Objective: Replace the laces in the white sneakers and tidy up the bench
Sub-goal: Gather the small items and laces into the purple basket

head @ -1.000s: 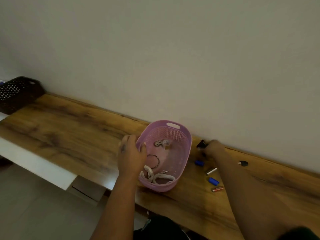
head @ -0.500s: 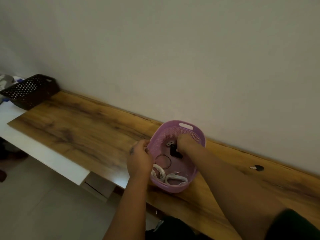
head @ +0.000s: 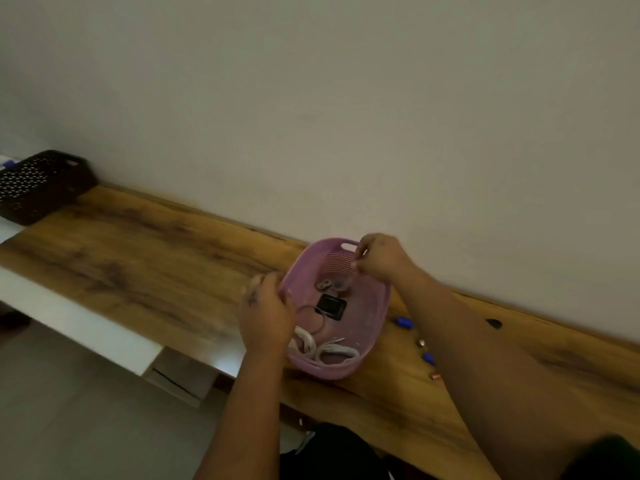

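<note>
Gripping the near-left rim of the pink basket (head: pixel 377 317), the left hand (head: pixel 266 315) curls its fingers over the edge. At the far rim, the right hand (head: pixel 381 256) hovers with fingers loosely curled, holding nothing visible. White laces (head: pixel 329 349) and a black square item (head: pixel 331 307) lie inside. Small batteries (head: pixel 403 322) sit on the worktop (head: pixel 138 258) right of the basket; a dark basket (head: pixel 38 185) stands upper left.

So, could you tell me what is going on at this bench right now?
A person is tidying small items into a pink basket on the wooden bench. The left hand grips its near rim; the right hand hovers at the far rim. White laces and a black square item lie inside; small batteries lie outside, on the bench.
</note>
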